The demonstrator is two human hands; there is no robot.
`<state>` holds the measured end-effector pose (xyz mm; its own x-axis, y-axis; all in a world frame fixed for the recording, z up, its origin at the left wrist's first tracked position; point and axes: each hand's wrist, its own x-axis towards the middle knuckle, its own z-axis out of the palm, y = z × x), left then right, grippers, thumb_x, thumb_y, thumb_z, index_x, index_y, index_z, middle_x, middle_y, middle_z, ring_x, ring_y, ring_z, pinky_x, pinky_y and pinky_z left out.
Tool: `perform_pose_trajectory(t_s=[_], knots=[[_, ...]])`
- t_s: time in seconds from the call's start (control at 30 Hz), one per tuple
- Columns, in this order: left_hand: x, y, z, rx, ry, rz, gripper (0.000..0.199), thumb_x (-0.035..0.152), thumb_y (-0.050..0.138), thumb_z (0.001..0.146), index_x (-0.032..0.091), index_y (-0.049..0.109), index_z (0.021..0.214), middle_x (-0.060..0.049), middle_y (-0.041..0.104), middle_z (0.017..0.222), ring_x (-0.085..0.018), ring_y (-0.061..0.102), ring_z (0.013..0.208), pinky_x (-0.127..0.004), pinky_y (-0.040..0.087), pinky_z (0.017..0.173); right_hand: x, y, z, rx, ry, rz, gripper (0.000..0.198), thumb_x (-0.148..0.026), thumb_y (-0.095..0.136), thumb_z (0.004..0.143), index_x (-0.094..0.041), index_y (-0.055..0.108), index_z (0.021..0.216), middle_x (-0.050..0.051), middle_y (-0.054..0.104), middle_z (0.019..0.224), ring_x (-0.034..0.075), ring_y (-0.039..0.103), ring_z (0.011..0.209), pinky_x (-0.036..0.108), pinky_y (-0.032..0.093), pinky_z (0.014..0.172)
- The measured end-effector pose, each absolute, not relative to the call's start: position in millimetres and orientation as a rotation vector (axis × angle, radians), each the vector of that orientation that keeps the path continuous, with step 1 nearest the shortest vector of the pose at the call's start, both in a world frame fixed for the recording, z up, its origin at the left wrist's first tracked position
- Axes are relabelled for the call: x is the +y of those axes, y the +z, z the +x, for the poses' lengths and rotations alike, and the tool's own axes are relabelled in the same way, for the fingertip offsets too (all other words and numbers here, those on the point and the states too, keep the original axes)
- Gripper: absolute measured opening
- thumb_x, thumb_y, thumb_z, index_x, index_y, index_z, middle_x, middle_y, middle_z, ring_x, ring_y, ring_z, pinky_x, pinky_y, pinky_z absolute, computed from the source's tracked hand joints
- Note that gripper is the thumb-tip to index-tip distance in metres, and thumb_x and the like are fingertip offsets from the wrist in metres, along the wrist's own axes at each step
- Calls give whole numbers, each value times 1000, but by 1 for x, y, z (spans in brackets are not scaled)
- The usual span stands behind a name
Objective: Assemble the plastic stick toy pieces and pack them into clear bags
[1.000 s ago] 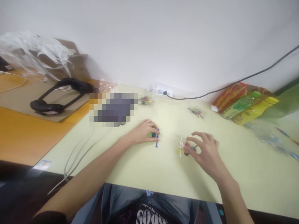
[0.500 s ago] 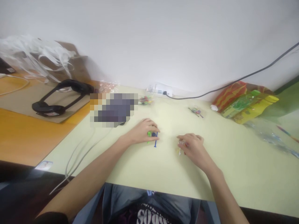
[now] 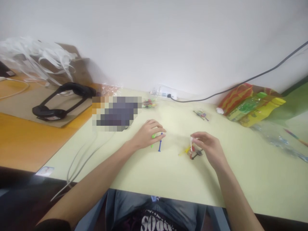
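Observation:
My left hand (image 3: 150, 134) rests low over the table, thumb and fingers apart around the upper end of a thin blue plastic stick (image 3: 159, 147). A small bright green plastic piece (image 3: 152, 141) lies partly hidden under that hand. My right hand (image 3: 208, 146) is closed in a pinch on a small white plastic stick (image 3: 191, 142), which points downward. Just below it on the table sits a loose group of small pieces: a yellow stick (image 3: 185, 151), a red one (image 3: 191, 153) and a black one (image 3: 196, 155) with a dark rounded end.
Two more piles of coloured sticks (image 3: 149, 103) (image 3: 201, 115) lie farther back. A pixelated dark object (image 3: 117, 114) stands at left, with pale cables (image 3: 84, 166) near it. Yellow and green packages (image 3: 260, 110) lean at right. A black frame (image 3: 62, 101) sits on cardboard.
My right hand has risen and shifted right, and a white stick now shows in its fingertips. The pieces under it are uncovered. My left fingers have spread slightly; the dark-blue rounded bit no longer shows.

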<state>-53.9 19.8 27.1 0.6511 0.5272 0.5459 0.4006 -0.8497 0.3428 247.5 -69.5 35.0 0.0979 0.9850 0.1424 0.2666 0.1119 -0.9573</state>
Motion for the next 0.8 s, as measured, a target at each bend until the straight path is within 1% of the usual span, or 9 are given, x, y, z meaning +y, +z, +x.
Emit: perform_pose_trajectory(t_s=[0.1,0.23,0.37,0.4,0.47,0.53,0.63,0.7,0.8], knots=[[15,28,-48,782,1008,2647,24,33,57,102,23,69,119,-8,72,109,-23,62,106,-43,44,101,-56,42,232,-1332,929,-1265,22,-40,80,82,-22,74,94,8,75,106,24,68,100,40,52,92],[9,28,-43,749,972,2627,35,34,57,102,24,58,136,-9,70,120,-24,61,112,-44,44,103,-32,55,203,-1477,1044,-1143,26,-40,82,79,-21,71,93,7,73,99,23,69,94,38,55,87],[8,29,-43,721,963,2639,47,36,63,99,24,51,143,-10,67,126,-25,60,115,-44,45,103,-14,54,173,-1516,1158,-1063,36,-46,81,78,-22,67,100,6,68,101,22,69,86,33,56,66],[8,29,-44,722,967,2648,49,36,65,98,24,51,143,-10,67,126,-26,60,114,-45,45,102,-12,51,167,-1508,1162,-1049,37,-47,81,78,-22,67,101,6,68,102,21,68,83,32,56,63],[10,29,-45,729,989,2663,49,35,66,96,24,51,142,-10,68,123,-26,61,112,-45,46,101,-11,42,159,-1516,1113,-1043,38,-46,81,79,-22,66,104,5,69,99,18,65,78,31,54,64],[11,29,-46,730,1009,2675,46,32,67,96,23,53,139,-9,69,120,-25,61,110,-44,46,100,-13,33,155,-1540,1030,-1049,39,-43,81,80,-21,65,108,4,69,93,17,63,75,31,52,67],[11,29,-45,720,1011,2695,37,25,63,96,23,58,132,-8,70,115,-24,62,107,-43,47,98,-22,26,153,-1538,959,-1061,42,-40,80,81,-22,62,114,2,68,87,17,63,73,30,51,66],[11,29,-44,702,1008,2702,33,22,62,95,23,61,128,-8,70,111,-24,62,105,-42,47,97,-27,24,152,-1519,933,-1058,46,-42,80,81,-23,59,117,2,67,90,16,62,72,29,51,63],[11,29,-43,660,999,2684,25,22,63,96,23,64,121,-7,71,107,-23,63,102,-42,48,95,-33,24,149,-1512,916,-1043,56,-46,81,79,-25,53,123,4,65,101,14,61,69,29,51,61]])
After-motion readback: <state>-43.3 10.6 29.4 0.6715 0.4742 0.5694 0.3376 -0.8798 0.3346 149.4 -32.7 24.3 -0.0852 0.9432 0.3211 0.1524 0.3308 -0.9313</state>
